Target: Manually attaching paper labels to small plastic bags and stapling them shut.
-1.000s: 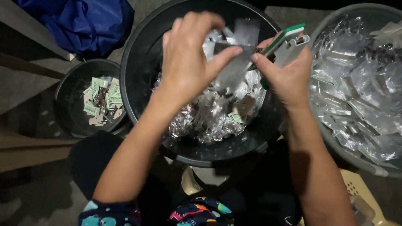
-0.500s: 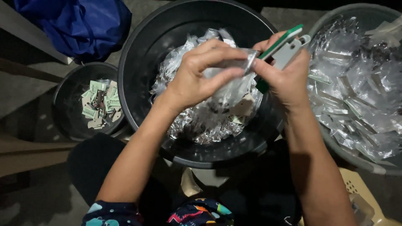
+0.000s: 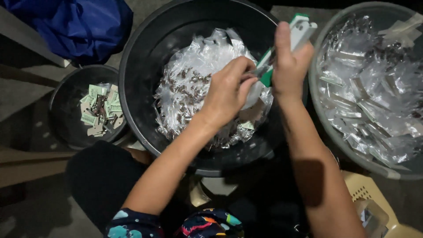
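Observation, standing beside the seated person. The right hand [image 3: 288, 66] is gripping a green-and-white stapler [image 3: 286, 46], fingers wrapped round its body, held above the large black basin [image 3: 141, 75]. The left hand [image 3: 229, 90] is pinching a small clear packet [image 3: 255, 92] at the stapler's mouth; the packet's far edge is hidden behind the fingers, so I cannot tell whether it is seated between the stapler's arms.

Below both hands, the black basin is holding a heap of clear packets with dark contents [image 3: 194, 88]. To the person's right, a grey basin [image 3: 326, 123] is carrying a wider, flatter layer of similar clear packets [image 3: 374, 92]. To the left, a small black bucket [image 3: 64, 119] is holding a handful of pale green paper tags [image 3: 99, 108].

Judgement on progress: both packet heaps are looking substantial, and the tag supply is looking low. Which heap is finished and which is waiting is not readable from here, so the share of work left cannot be fixed.

A blue bag [image 3: 75, 24] is lying on the floor beyond the bucket.
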